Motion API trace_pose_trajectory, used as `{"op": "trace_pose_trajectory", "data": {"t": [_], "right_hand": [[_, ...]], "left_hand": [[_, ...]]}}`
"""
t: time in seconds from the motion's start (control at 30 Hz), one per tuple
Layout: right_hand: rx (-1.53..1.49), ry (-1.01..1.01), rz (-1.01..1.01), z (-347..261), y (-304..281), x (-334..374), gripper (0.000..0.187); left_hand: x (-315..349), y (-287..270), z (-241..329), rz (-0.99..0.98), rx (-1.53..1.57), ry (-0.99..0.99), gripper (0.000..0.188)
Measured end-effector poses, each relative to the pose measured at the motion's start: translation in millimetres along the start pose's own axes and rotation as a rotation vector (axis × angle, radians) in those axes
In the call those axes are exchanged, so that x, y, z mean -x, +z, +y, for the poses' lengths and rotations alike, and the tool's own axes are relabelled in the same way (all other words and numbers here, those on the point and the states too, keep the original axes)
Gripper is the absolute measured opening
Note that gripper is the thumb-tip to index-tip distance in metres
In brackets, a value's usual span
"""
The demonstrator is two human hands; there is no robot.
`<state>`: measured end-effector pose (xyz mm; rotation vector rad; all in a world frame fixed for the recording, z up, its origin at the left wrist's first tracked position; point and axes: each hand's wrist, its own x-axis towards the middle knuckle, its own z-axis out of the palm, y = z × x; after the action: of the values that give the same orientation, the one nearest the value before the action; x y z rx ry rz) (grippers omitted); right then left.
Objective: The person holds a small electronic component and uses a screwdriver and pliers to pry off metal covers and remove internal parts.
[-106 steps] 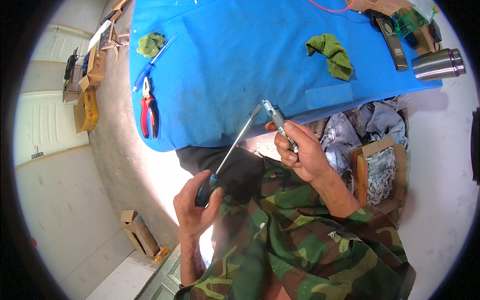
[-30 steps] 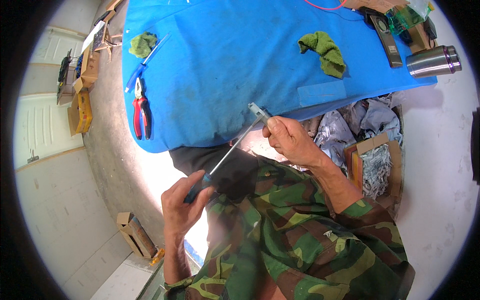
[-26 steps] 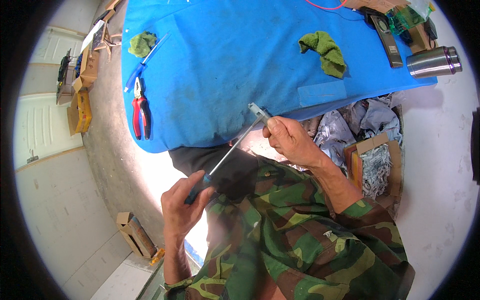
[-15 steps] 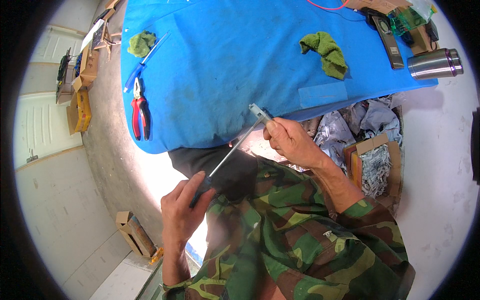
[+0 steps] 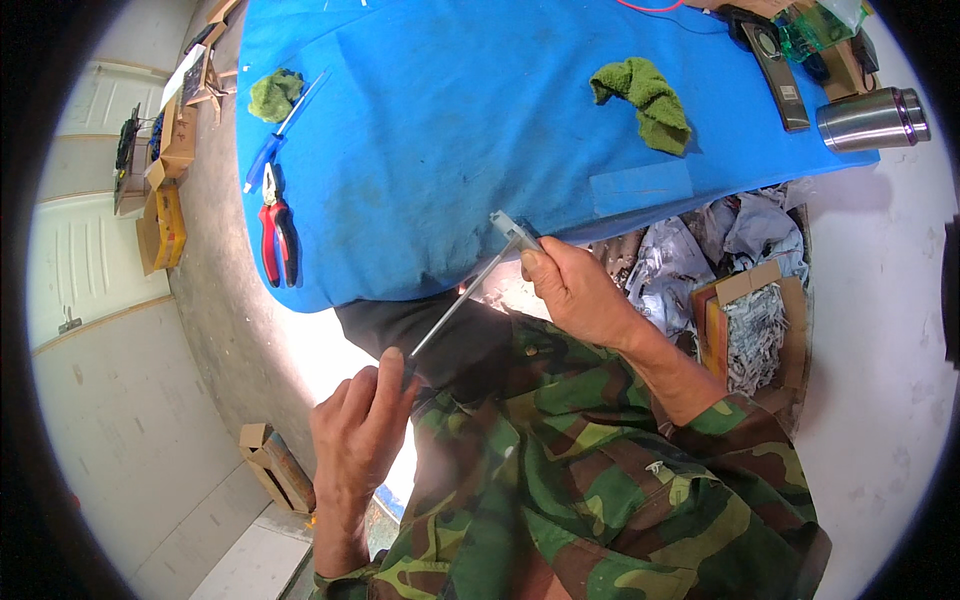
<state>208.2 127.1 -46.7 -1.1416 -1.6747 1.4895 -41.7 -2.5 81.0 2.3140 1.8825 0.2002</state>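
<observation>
My left hand (image 5: 358, 420) is closed around the dark handle of a screwdriver (image 5: 458, 305), most of which the fingers cover. Its long metal shaft slants up and right to a small light-grey part (image 5: 513, 230), narrow and slotted at its far end. My right hand (image 5: 580, 290) pinches that part by its near end, just off the front edge of the blue-covered table. The screwdriver's tip meets the part's side; whether it sits in a screw is too small to tell.
On the blue cloth (image 5: 430, 130) lie red-and-black pliers (image 5: 277, 235), a blue-handled screwdriver (image 5: 268, 150) and two green rags (image 5: 645, 105) (image 5: 275, 96). A steel flask (image 5: 870, 122) lies at the right corner. Below stands an open carton (image 5: 755, 340) of shredded material.
My left hand has turned over the screwdriver handle and shifted slightly left, covering more of it. The grey part stays in my right hand. The whole view has shifted slightly.
</observation>
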Motion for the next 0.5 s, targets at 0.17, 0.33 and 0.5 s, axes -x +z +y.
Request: {"op": "trace_pose_trajectory", "data": {"t": [0.17, 0.33, 0.5], "right_hand": [[0.173, 0.072, 0.014, -13, 3, 2, 0.029], [0.23, 0.071, 0.042, -15, 6, 2, 0.027], [0.231, 0.04, 0.053, -10, 6, 2, 0.028]], "left_hand": [[2, -13, 6, -0.016, -0.147, 0.057, 0.047], [2, -17, 9, 0.012, -0.157, 0.055, 0.044], [2, -15, 5, -0.074, 0.34, -0.24, 0.044]]}}
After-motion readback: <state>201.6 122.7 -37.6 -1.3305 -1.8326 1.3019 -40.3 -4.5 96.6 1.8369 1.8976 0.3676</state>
